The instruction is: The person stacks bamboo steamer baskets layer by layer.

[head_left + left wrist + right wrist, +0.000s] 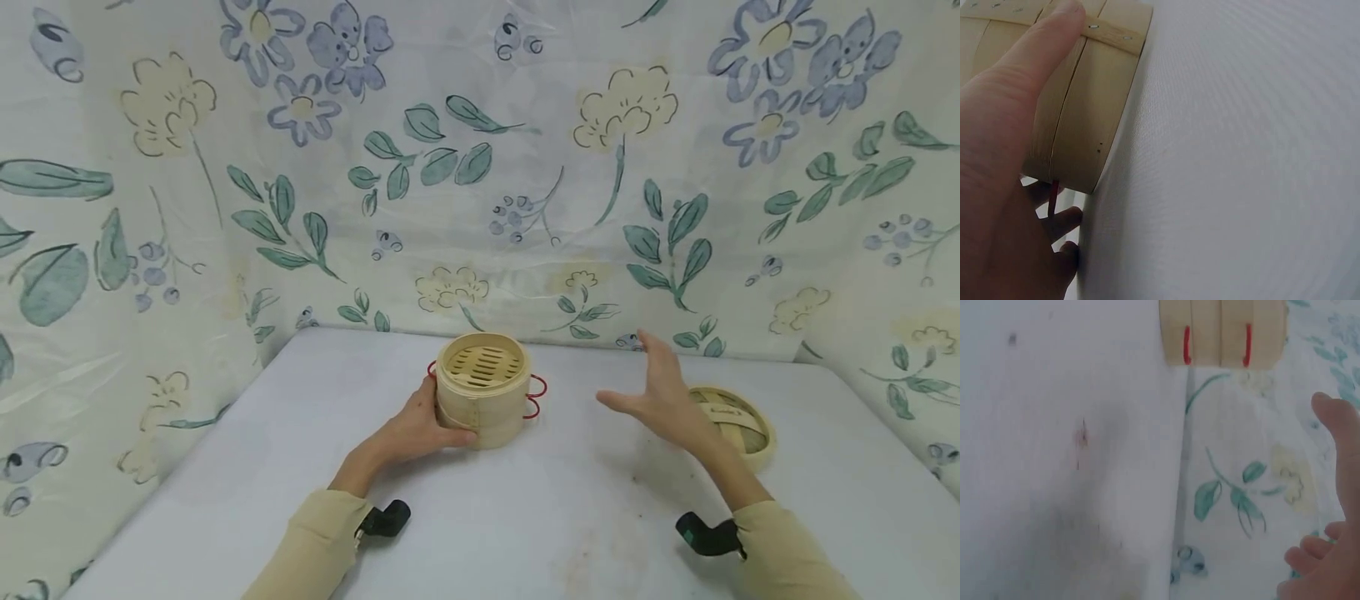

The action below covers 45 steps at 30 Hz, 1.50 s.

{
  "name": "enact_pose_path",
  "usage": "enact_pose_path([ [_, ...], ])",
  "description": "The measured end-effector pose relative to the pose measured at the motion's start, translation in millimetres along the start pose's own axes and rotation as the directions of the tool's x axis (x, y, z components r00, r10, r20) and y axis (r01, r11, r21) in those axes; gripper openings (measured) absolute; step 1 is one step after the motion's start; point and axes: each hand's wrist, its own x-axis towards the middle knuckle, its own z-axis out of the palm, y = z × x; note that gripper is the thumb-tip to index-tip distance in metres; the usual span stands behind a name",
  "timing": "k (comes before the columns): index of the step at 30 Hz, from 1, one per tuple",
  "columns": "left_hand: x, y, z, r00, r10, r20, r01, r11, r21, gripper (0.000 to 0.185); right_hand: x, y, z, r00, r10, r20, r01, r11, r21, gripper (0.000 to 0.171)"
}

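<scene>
Here the left hand (420, 429) grips the near left side of the steamer (482, 389), thumb along the front wall and the other fingers round the far side; in the left wrist view the thumb (1047, 37) lies flat across the two stacked bamboo rings, and the curled fingers (1063, 222) show below the wall beside a thin red handle (1054, 197). The right hand (660, 396) hovers above the table (525, 517), held wide with straight fingers and the thumb pointing toward the steamer, touching nothing; it sits between the steamer and the lid (738, 421), well apart from the steamer and close over the lid's near left edge. The right wrist view shows the fingertips (1341, 444) in the air, with the steamer's side and its two red handles at the top of the picture. The steamer stands upright near the middle of the table toward the back, uncovered, its slatted floor visible inside, with red wire loops on both sides. The lid lies flat on the table to the right. A floral cloth (480, 167) hangs behind and at both sides of the table. Both forearms wear beige sleeves (315, 542), each with a black wrist camera (386, 518).
</scene>
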Motion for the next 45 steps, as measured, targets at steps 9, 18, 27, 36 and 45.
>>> enact_pose_path([
  [9,1.0,1.4,3.6,1.000,-0.031,0.000,0.031,0.999,-0.009,0.116,-34,91,-83,0.988,0.119,0.094,-0.110,0.990,-0.089,0.113],
  [18,0.6,0.5,2.2,0.999,-0.043,0.001,0.043,0.999,-0.004,0.119,-62,145,-113,0.946,0.233,0.224,-0.233,0.972,-0.026,0.112],
  [27,1.7,-1.1,2.1,1.000,-0.019,0.003,0.019,1.000,-0.011,0.120,-60,139,-78,0.943,0.173,0.286,-0.190,0.981,0.033,0.118],
  [36,0.9,-2.0,1.1,1.000,-0.013,0.001,0.013,1.000,-0.011,0.121,-57,139,-65,0.957,0.162,0.239,-0.166,0.986,-0.005,0.123],
  [45,1.0,-1.0,1.9,1.000,-0.028,0.006,0.028,1.000,-0.002,0.117,-62,145,-73,0.918,0.211,0.335,-0.237,0.971,0.036,0.125],
])
